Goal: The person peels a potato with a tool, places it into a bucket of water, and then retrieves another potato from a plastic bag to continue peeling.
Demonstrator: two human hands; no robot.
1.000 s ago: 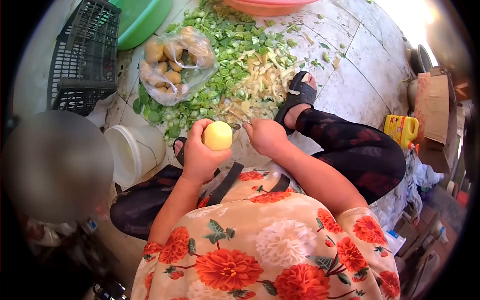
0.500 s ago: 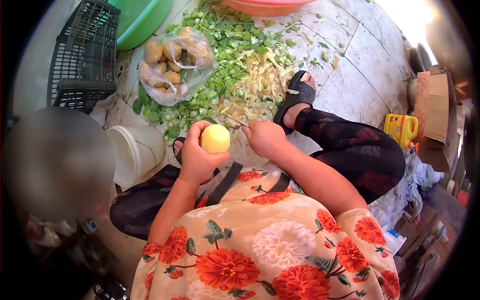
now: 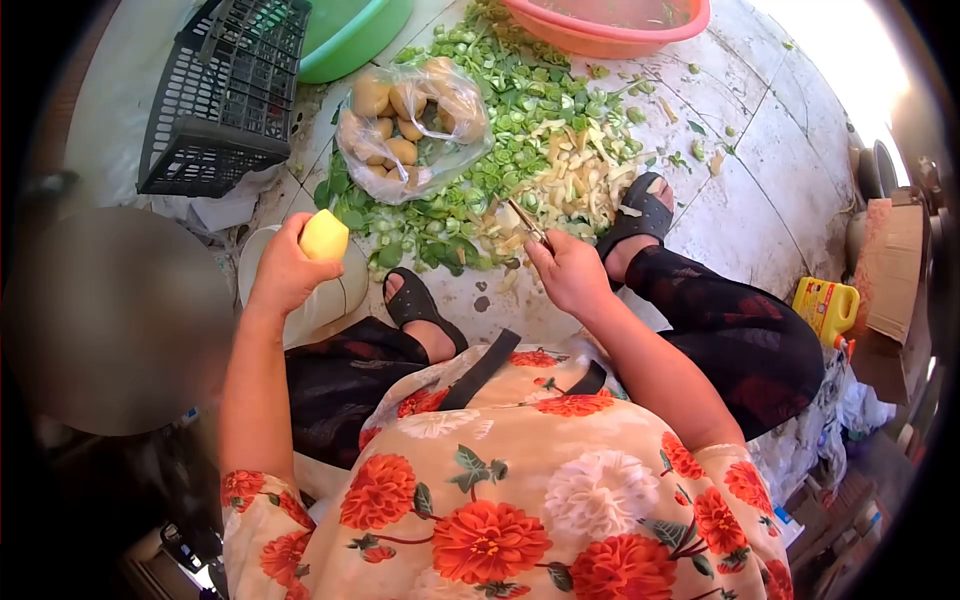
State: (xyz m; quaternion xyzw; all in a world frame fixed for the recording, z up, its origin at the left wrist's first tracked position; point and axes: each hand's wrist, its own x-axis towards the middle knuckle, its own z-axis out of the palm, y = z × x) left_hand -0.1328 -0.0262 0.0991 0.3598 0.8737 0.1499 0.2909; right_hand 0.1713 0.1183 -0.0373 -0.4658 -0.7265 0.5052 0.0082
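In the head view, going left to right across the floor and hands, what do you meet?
Black crate → peeled potato in the left hand → bag of potatoes → peeler in the right hand → yellow jug.

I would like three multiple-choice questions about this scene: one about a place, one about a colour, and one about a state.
1. Where is the peeled potato?
A. in the left hand, above the white bucket
B. inside the plastic bag
C. in the orange basin

2. What colour is the jug at the right?
A. blue
B. yellow
C. white

3. What is the right hand doing?
A. resting open on the knee
B. holding a peeler, closed around it
C. gripping the black crate

Answers: 1 A, the fingers grip the potato over the bucket's rim. 2 B, its body is plainly yellow. 3 B, the tool's blade sticks out beyond the closed fingers, over the peelings.
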